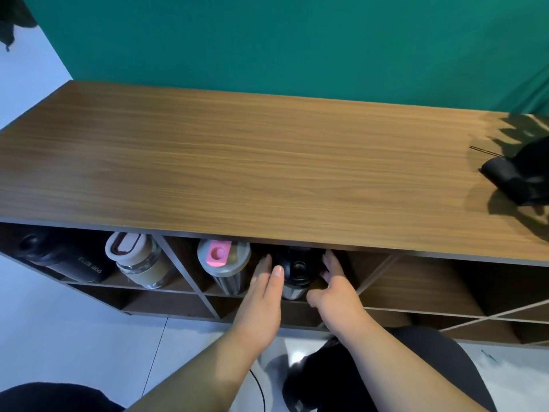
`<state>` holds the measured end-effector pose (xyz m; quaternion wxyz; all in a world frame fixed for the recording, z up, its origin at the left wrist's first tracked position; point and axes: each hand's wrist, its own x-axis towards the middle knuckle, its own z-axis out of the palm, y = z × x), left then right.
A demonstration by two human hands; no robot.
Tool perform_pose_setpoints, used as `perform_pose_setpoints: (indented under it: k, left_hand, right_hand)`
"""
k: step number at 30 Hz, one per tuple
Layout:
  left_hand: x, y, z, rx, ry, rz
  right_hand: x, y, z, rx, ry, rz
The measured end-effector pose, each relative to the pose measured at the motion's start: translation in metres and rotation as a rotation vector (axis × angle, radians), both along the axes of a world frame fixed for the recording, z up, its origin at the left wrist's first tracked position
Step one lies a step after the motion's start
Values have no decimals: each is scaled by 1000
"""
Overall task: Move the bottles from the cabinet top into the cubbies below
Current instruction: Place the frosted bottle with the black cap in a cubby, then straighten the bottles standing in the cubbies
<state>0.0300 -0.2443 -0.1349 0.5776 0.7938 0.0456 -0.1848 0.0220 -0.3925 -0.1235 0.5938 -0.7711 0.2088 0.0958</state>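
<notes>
1. Step in hand: seating the black-capped steel bottle [294,273] in the second upper cubby [350,272] from the cabinet's left end, just right of the pink-lidded bottle [223,264].
2. Left hand [261,295]: fingers straight and together, flat against the bottle's left side, thumb tip on the cap edge. Not wrapped around it.
3. Right hand [334,288]: fingers spread and loosely curled, at the bottle's right side; contact looked light, and I could not tell if the thumb touched. Neither hand clamped the bottle; it sat between two open palms.
4. Other bottles: black sport bottle [64,258] and glass bottle [138,260] lay in the leftmost upper cubby.
5. Cabinet top [267,162]: no bottles seen; a dark object [517,173] at its right end, unidentified.
6. Judgement: task near complete. Next move calls for nudging the bottle fully in, then withdrawing both hands without dragging it out.
</notes>
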Motion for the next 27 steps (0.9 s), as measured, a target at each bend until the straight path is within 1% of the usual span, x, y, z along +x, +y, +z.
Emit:
perform_pose_setpoints:
  k: [2,9,13,14,15,16,17,18,19,20,21,23,25,27]
  left_hand:
    - [1,-3,3,29,1,-55]
    - [4,-4,1,16,45,-69]
    - [-1,0,6,-23,27,-85]
    - [-5,5,7,-32,52,-86]
    - [-9,13,6,-56,108,-93]
    - [-14,25,5,-88,171,-130]
    - [-20,43,1,-108,225,-190]
    - [-26,62,-2,-83,254,-238]
    - [-31,83,-3,-43,260,-239]
    - [-35,103,-3,-21,249,-202]
    - [-36,120,-2,-17,238,-128]
    - [-29,146,-2,-47,241,25]
    - [-18,155,2,-103,234,109]
    - [-7,155,9,-176,220,163]
  right_hand:
    - [-1,0,3,5,5,41]
    - [-2,4,4,-72,12,86]
    - [-4,5,-1,-26,-2,62]
    - [-6,5,-2,-42,15,31]
    - [-6,3,-5,-101,66,-10]
    - [-8,1,-9,-204,146,-8]
    - [-11,-1,-11,-356,266,104]
    - [-15,3,-8,-485,369,284]
    - [-20,10,-6,-540,447,456]
    - [-23,19,-4,-500,496,518]
    - [-25,29,-5,-404,486,539]
    - [-21,48,-7,-155,338,502]
    - [-15,69,1,-5,174,314]
    - [-7,86,13,103,68,149]
